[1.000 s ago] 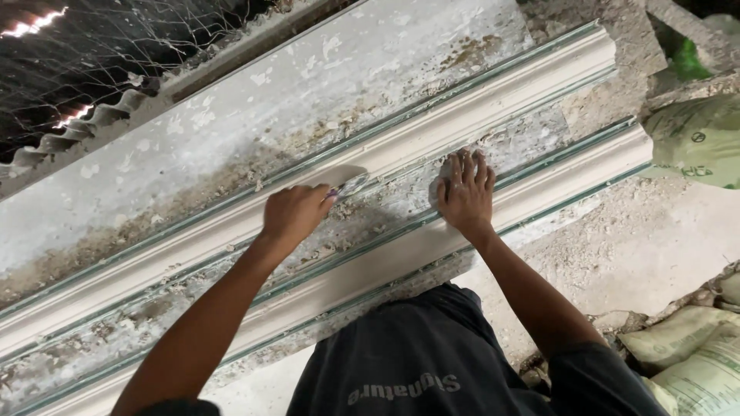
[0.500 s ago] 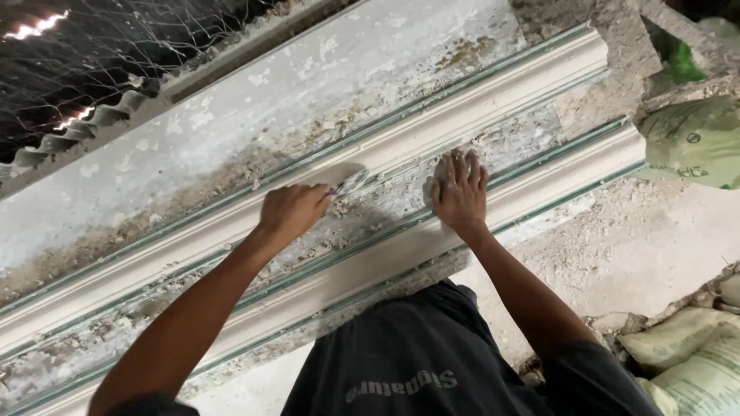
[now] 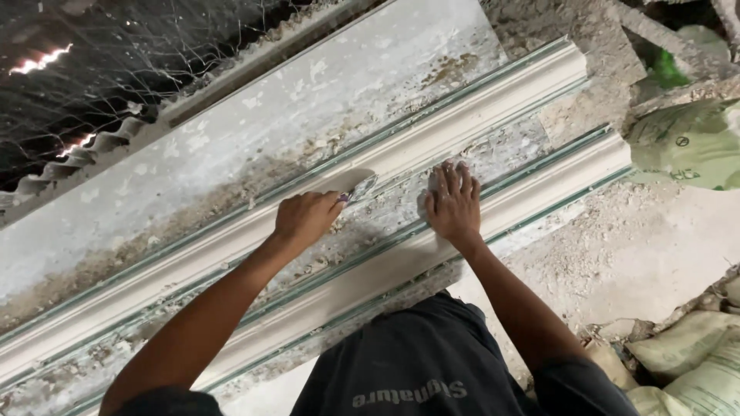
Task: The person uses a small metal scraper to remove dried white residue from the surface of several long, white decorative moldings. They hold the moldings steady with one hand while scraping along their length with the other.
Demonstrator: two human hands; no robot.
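Observation:
Two long white plaster mouldings lie side by side on a dusty bench, running from lower left to upper right. My left hand [image 3: 307, 218] grips a small scraper [image 3: 356, 187], its flat blade resting on the upper moulding [image 3: 478, 108]. My right hand [image 3: 453, 202] lies flat, fingers spread, on the crusted strip between the upper moulding and the lower moulding [image 3: 555, 181].
A pale, plaster-stained board [image 3: 308, 100] runs beyond the mouldings, with wire mesh and corrugated sheet [image 3: 85, 146] at upper left. Green-white sacks [image 3: 686, 139] sit at the right, more sacks [image 3: 678, 362] at lower right. Plaster crumbs cover the floor [image 3: 640, 254].
My left hand has slid the scraper slightly along the upper moulding, and my right hand has shifted a little with it.

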